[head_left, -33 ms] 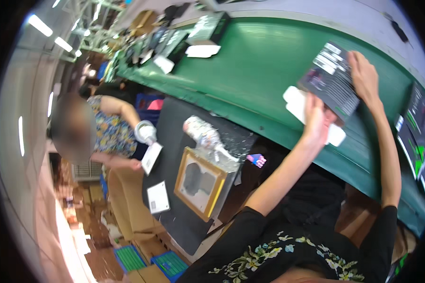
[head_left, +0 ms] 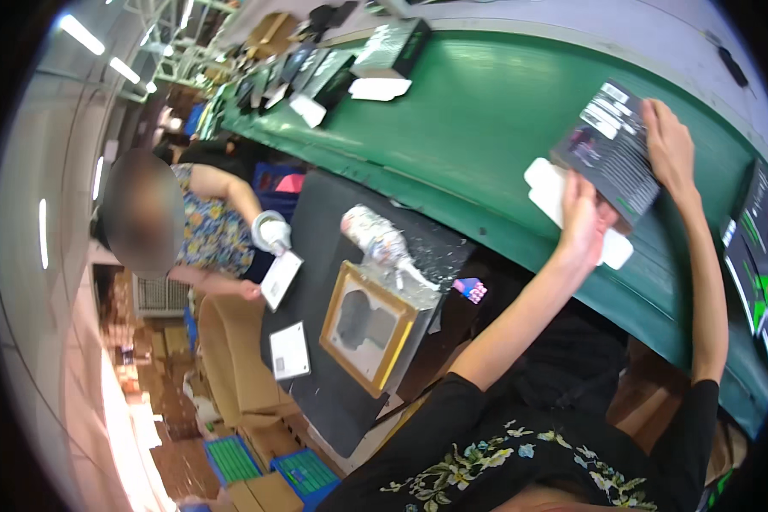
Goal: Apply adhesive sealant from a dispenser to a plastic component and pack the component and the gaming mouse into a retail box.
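Note:
A black printed carton [head_left: 610, 149] with white labels lies tilted on the green conveyor belt. White flaps [head_left: 548, 189] stick out from its near end. My left hand [head_left: 582, 218] grips that near end, thumb and fingers closed at the flaps; part of the fingers is hidden against the carton. On the carton's far right edge, my right hand [head_left: 670, 145] is closed along the side, fingertips bent over the top corner. Whatever the carton contains is out of sight.
More black cartons [head_left: 755, 239] with green marks stand at the right. Others, flaps out, line the belt [head_left: 478, 102] at the far left. A co-worker holds a white card [head_left: 282, 280] over a black table with a wooden frame [head_left: 367, 328] and a smeared bottle [head_left: 375, 235].
The whole view has shifted slightly, so everything appears a little further right and lower. Both hands keep their hold on the carton.

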Demonstrator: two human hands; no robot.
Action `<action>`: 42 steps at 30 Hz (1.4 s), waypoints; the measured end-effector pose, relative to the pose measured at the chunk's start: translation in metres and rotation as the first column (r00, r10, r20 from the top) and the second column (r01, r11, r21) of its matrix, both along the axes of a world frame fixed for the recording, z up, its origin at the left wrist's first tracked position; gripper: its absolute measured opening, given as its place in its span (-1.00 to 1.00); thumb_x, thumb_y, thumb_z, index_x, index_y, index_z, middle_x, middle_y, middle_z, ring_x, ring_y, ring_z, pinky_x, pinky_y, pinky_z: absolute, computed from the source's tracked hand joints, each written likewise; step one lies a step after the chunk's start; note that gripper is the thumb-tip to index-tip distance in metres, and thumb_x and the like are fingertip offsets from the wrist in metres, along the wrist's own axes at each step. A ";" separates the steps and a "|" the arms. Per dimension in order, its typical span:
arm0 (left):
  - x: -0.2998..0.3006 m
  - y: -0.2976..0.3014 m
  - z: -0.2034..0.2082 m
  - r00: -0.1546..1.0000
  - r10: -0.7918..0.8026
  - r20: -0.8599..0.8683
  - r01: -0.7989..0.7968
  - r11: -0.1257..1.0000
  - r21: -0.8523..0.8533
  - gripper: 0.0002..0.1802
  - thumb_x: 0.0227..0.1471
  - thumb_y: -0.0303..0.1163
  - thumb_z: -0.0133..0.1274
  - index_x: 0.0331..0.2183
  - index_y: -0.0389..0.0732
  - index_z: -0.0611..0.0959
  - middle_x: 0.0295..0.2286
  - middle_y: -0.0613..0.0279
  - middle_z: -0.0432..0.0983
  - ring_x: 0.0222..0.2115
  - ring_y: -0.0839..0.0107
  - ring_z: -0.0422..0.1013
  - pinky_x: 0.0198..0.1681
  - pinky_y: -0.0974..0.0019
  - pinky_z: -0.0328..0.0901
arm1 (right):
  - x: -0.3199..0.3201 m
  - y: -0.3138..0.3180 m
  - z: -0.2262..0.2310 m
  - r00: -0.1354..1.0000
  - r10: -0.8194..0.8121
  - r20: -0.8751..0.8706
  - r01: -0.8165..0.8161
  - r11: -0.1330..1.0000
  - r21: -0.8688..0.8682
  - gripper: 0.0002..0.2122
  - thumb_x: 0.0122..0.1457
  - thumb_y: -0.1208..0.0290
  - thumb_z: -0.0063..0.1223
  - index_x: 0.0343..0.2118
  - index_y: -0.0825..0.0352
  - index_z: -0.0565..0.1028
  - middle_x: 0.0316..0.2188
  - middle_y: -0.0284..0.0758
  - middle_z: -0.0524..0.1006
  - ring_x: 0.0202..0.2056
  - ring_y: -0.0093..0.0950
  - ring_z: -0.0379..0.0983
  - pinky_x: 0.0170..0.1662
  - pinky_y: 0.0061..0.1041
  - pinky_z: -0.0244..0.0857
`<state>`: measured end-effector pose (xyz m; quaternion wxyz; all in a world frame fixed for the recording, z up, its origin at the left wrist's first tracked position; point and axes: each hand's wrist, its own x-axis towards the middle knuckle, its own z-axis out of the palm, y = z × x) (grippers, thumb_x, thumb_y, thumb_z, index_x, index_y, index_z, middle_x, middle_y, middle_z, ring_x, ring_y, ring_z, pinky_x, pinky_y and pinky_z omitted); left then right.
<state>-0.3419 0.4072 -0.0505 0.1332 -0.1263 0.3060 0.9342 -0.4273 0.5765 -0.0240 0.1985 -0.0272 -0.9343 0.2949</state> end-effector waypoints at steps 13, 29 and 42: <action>-0.005 0.003 0.007 0.999 -0.007 -0.054 0.011 0.996 0.089 -0.52 0.38 -0.30 -0.33 0.27 0.09 0.09 0.09 0.20 0.29 0.08 0.37 0.31 0.15 0.13 0.27 | -0.005 -0.010 0.007 0.999 0.039 -0.007 -0.039 0.999 -0.013 -0.53 0.34 -0.03 -0.30 -0.08 0.31 0.48 -0.15 -0.13 0.55 -0.11 -0.10 0.45 -0.01 -0.27 0.24; -0.009 -0.033 0.009 0.356 -0.865 -0.354 -0.709 -0.003 -0.705 -0.32 0.10 -0.06 -0.06 0.22 -0.05 0.28 0.30 -0.08 -0.05 0.28 -0.07 0.02 0.26 -0.12 -0.01 | -0.021 0.016 0.021 0.941 0.266 0.209 -0.039 0.700 -0.714 -0.20 0.24 -0.38 -0.54 -0.19 0.36 0.55 -0.03 -0.24 0.55 0.05 -0.52 0.34 0.13 -0.51 0.13; -0.034 0.003 0.002 0.490 -0.827 -0.276 -0.742 -0.228 -0.631 -0.33 0.06 0.00 -0.03 0.22 0.18 0.35 0.28 -0.21 -0.08 0.23 -0.34 0.02 0.03 -0.71 -0.10 | -0.014 0.037 0.014 0.820 0.524 -0.233 -0.445 0.325 -0.834 -0.50 0.28 -0.05 -0.15 -0.05 0.38 0.42 0.15 -0.19 0.37 0.22 -0.38 0.19 0.27 -0.32 0.03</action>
